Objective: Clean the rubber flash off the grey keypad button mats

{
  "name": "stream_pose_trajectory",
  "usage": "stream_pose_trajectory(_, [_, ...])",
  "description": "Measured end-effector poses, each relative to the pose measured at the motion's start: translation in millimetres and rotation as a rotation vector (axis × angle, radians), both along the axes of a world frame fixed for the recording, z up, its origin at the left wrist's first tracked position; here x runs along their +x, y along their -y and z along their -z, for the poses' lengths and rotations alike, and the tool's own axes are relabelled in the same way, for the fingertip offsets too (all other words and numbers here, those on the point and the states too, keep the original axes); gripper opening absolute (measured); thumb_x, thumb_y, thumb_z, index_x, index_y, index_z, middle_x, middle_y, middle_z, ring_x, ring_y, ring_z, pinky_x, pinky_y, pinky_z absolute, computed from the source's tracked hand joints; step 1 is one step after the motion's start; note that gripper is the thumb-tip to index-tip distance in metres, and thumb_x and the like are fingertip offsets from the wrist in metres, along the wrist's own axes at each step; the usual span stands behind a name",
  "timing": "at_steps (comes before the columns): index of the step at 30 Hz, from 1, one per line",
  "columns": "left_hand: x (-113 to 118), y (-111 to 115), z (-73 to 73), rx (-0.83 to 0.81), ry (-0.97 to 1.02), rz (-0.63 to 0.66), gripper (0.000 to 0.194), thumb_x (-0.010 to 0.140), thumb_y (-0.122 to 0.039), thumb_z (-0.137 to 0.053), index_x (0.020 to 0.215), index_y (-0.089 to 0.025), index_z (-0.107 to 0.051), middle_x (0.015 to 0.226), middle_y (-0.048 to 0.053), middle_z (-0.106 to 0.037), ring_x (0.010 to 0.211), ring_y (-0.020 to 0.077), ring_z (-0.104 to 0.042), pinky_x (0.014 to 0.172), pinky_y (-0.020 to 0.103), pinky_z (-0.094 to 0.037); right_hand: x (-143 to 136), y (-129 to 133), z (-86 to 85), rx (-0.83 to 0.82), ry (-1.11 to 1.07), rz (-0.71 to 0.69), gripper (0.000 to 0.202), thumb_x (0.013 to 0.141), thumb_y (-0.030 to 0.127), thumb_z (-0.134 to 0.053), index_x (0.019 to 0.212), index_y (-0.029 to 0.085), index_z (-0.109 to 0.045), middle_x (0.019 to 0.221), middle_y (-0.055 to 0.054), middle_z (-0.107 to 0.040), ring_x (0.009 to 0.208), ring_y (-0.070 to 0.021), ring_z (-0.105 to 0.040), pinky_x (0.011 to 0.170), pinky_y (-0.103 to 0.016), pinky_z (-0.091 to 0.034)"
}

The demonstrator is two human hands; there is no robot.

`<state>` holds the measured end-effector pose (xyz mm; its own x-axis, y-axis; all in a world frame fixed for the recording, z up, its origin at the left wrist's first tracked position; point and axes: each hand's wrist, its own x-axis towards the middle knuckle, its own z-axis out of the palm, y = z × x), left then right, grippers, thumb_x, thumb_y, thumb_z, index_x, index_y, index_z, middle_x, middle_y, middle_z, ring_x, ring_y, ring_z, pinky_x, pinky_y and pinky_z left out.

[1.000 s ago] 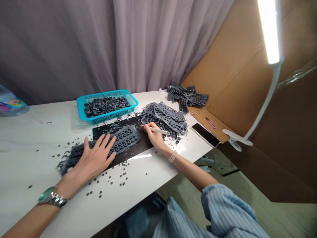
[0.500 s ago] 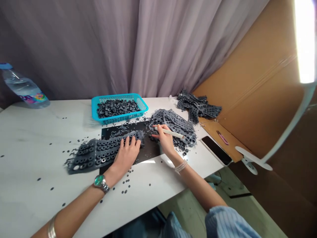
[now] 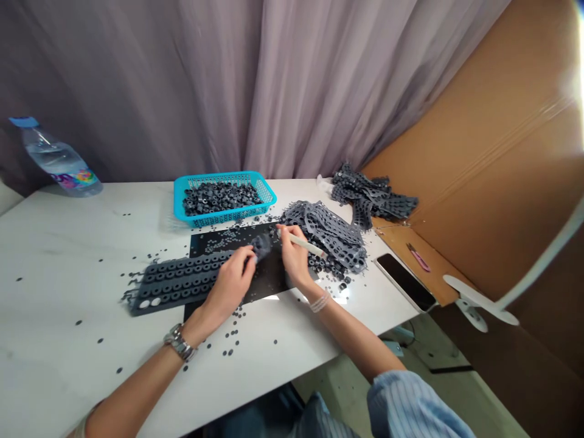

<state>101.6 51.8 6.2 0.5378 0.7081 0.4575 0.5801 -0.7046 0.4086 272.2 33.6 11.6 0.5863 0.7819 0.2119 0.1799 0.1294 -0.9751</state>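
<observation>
A dark grey rubber sheet [image 3: 182, 277] with rows of ring-shaped parts lies slanted across the table and a black mat [image 3: 274, 277]. My left hand [image 3: 232, 280] has its fingers closed on the sheet's right end, which is curled up and blurred. Two white round gaps show at the sheet's lower left corner. Just right of that end, my right hand [image 3: 294, 258] grips a white pen-like tool [image 3: 308, 244], its tip pointing left. Behind the right hand is a heap of punched-out grey sheets [image 3: 328, 231], with loose black rings [image 3: 335, 267] at its front.
A turquoise basket [image 3: 180, 204] of black rings stands at the back. More dark sheets [image 3: 371, 194] are piled at back right. A phone [image 3: 406, 283], a pink cutter [image 3: 418, 258] and a lamp clamp [image 3: 477, 304] lie right. A water bottle [image 3: 68, 164] stands left; small black discs are scattered about.
My left hand has gone from resting spread on the sheet to pinching its right end. The sheet lies flatter, without its earlier fold. The right hand has shifted slightly left with the tool.
</observation>
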Motion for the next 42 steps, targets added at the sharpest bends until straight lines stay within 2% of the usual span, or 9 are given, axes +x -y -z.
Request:
stream_pose_trajectory(2, [2.6, 10.9, 5.6, 0.016, -0.065, 0.112, 0.027, 0.098, -0.029, -0.042, 0.114, -0.018, -0.061, 0.127, 0.012, -0.066, 0.122, 0.0213, -0.060, 0.105, 0.038, -0.046, 15.4, 15.8, -9.4, 0.025, 0.139, 0.098, 0.031, 0.093, 0.050, -0.048, 0.087, 0.022, -0.061, 0.097, -0.003, -0.068, 0.080, -0.0163, -0.059, 0.076, -0.030, -0.048])
stream_pose_trajectory(5, [-3.5, 27.6, 13.0, 0.040, -0.133, 0.190, 0.034, 0.096, -0.028, -0.045, 0.123, -0.014, -0.062, 0.138, 0.016, -0.059, 0.133, 0.0275, -0.051, 0.115, 0.048, -0.034, 27.9, 46.1, -14.7, -0.001, 0.272, 0.071, 0.032, 0.095, 0.048, -0.049, 0.098, 0.021, -0.066, 0.092, -0.003, -0.069, 0.076, -0.0169, -0.062, 0.070, -0.029, -0.048])
stream_pose_trajectory(9, [-16.7, 48.3, 19.0, 0.197, -0.347, 0.201, 0.041, 0.097, -0.023, -0.042, 0.133, -0.009, -0.058, 0.142, 0.020, -0.054, 0.135, 0.0316, -0.049, 0.116, 0.051, -0.033, 21.5, 80.7, -1.6, -0.108, 0.435, -0.064, 0.028, 0.095, 0.043, -0.053, 0.105, 0.023, -0.070, 0.095, -0.004, -0.074, 0.081, -0.0186, -0.068, 0.073, -0.030, -0.052])
stream_pose_trajectory(12, [-20.1, 56.6, 19.1, 0.254, -0.435, 0.179, 0.044, 0.098, -0.026, -0.041, 0.134, -0.006, -0.057, 0.145, 0.022, -0.050, 0.136, 0.0343, -0.046, 0.115, 0.052, -0.033, 10.4, 93.1, 12.1, -0.129, 0.582, -0.190, 0.024, 0.095, 0.038, -0.055, 0.107, 0.024, -0.070, 0.100, -0.005, -0.075, 0.087, -0.0194, -0.071, 0.077, -0.031, -0.056])
stream_pose_trajectory(16, [-18.5, 55.9, 18.3, 0.224, -0.424, 0.165, 0.046, 0.097, -0.030, -0.043, 0.134, -0.007, -0.057, 0.149, 0.021, -0.046, 0.139, 0.0333, -0.042, 0.117, 0.051, -0.031, 4.9, 92.3, 21.8, 0.025, 0.909, -0.301, 0.023, 0.096, 0.031, -0.056, 0.114, 0.022, -0.066, 0.105, -0.007, -0.075, 0.092, -0.0183, -0.072, 0.081, -0.031, -0.057])
stream_pose_trajectory(21, [-17.8, 52.7, 22.4, 0.144, -0.404, 0.170, 0.049, 0.097, -0.037, -0.045, 0.136, -0.010, -0.055, 0.152, 0.018, -0.042, 0.141, 0.0321, -0.040, 0.118, 0.050, -0.027, 7.3, 84.2, 22.5, 0.249, 1.266, -0.386, 0.024, 0.094, 0.018, -0.059, 0.118, 0.018, -0.062, 0.107, -0.010, -0.076, 0.102, -0.0195, -0.071, 0.086, -0.034, -0.053])
stream_pose_trajectory(27, [-19.3, 54.0, 23.8, 0.121, -0.393, 0.186, 0.051, 0.098, -0.040, -0.042, 0.138, -0.009, -0.053, 0.153, 0.018, -0.040, 0.142, 0.0322, -0.038, 0.119, 0.050, -0.026, 3.2, 87.9, 13.6, 0.144, 1.423, -0.448, 0.020, 0.096, 0.016, -0.056, 0.115, 0.017, -0.062, 0.116, -0.011, -0.073, 0.117, -0.0225, -0.065, 0.095, -0.040, -0.047])
stream_pose_trajectory(37, [-19.1, 53.9, 20.1, 0.087, -0.365, 0.191, 0.048, 0.098, -0.036, -0.042, 0.136, -0.009, -0.055, 0.153, 0.017, -0.042, 0.142, 0.0313, -0.038, 0.119, 0.049, -0.025, 2.1, 84.6, 7.9, 0.048, 1.530, -0.511, 0.018, 0.099, 0.015, -0.047, 0.109, 0.015, -0.061, 0.125, -0.016, -0.068, 0.125, -0.0255, -0.059, 0.097, -0.044, -0.047])
stream_pose_trajectory(42, [-19.9, 53.6, 18.5, 0.043, -0.354, 0.202, 0.047, 0.099, -0.034, -0.043, 0.136, -0.010, -0.055, 0.153, 0.017, -0.041, 0.143, 0.0304, -0.036, 0.119, 0.048, -0.025, 1.2, 80.6, 7.3, 0.064, 1.588, -0.515, 0.020, 0.099, 0.012, -0.043, 0.110, 0.011, -0.059, 0.122, -0.020, -0.068, 0.126, -0.0276, -0.058, 0.094, -0.042, -0.047])
